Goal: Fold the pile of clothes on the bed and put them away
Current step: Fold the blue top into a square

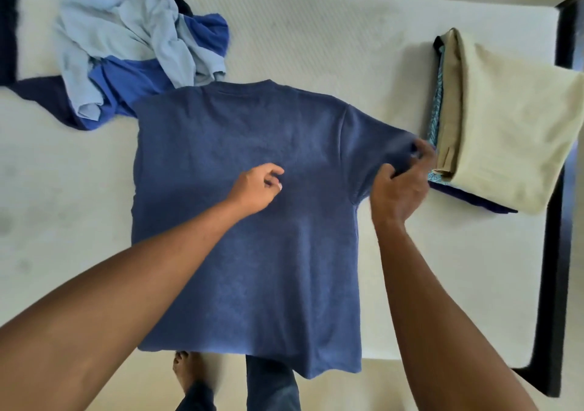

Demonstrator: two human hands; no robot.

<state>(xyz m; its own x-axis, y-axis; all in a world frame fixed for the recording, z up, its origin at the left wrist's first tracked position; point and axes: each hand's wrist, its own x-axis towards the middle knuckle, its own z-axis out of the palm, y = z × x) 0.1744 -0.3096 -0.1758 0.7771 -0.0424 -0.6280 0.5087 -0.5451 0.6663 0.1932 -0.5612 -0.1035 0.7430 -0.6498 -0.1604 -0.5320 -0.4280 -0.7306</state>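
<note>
We find the shirt spread flat on the middle of the mattress, its hem hanging over the near edge. The pile lies far left, touching the shirt's far left shoulder. The stack sits to the right, just beside the shirt's right sleeve, partly overhanging the frame along the mattress's right side. Our left hand is over the shirt's middle; our right hand grips the right sleeve's end, between shirt and stack.
</note>
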